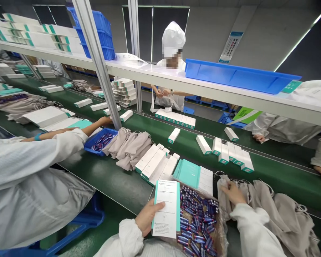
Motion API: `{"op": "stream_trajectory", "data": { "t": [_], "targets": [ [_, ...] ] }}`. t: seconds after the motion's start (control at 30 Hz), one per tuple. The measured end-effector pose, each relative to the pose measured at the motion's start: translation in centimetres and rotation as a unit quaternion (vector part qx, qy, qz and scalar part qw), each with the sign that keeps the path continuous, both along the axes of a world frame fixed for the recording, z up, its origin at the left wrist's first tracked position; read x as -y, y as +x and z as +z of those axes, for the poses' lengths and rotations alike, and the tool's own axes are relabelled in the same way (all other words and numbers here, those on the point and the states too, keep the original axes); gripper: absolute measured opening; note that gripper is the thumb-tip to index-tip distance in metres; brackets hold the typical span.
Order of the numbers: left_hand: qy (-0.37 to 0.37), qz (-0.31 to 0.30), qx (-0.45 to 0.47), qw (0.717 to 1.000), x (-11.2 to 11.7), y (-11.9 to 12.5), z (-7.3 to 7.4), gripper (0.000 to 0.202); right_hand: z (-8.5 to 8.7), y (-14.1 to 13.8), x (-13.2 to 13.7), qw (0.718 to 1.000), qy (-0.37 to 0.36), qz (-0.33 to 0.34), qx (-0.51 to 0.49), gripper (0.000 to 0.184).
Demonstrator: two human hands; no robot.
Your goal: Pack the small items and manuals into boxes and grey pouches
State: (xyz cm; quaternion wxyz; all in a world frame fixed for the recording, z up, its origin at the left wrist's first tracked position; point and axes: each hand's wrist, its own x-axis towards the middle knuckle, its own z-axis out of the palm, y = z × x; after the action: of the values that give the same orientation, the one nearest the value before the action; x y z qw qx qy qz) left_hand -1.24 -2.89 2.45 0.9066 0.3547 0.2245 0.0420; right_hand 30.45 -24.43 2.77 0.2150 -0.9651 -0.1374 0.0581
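My left hand (147,216) grips a white printed leaflet (166,210) with a teal sheet or card showing behind its edges, thumb on top. Beneath and to the right of it is a lined box (221,228) of blue-and-red batteries (195,223). My right hand (234,192) has its fingers curled on a grey cloth drawstring pouch (223,182); the fingertips are partly hidden. More grey pouches (280,214) lie heaped to the right. Beyond the batteries lie teal packets (186,173) and white sheets (205,180).
White boxes (153,162) lie left of the teal packets, near more pouches (131,148). A co-worker's arm (42,157) reaches past a blue battery tray (100,141). Several white boxes sit on the green belt (184,150). A shelf (160,76) with a blue tray (238,76) spans above. Other people work opposite.
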Motion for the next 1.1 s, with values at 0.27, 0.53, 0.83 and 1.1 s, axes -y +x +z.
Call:
{"op": "stream_trajectory", "data": {
  "t": [0.27,0.53,0.83,1.1],
  "targets": [
    [0.007,0.003,-0.02,1.0,0.4,0.4,0.6,0.041,3.3,-1.2,3.4,0.957,0.254,-0.043,-0.136,0.072],
    [0.034,-0.028,-0.021,0.999,-0.2,0.5,1.9,0.046,5.5,-7.1,2.5,0.841,0.402,-0.018,-0.362,0.053],
    [0.498,-0.026,0.113,0.859,-1.1,2.9,6.9,0.039,9.7,-15.3,0.0,0.826,0.146,0.254,-0.481,0.072],
    [0.317,-0.205,0.152,0.913,0.4,3.5,6.4,0.037,12.8,-17.5,-3.1,0.749,0.208,0.343,-0.527,0.073]
  ]
}}
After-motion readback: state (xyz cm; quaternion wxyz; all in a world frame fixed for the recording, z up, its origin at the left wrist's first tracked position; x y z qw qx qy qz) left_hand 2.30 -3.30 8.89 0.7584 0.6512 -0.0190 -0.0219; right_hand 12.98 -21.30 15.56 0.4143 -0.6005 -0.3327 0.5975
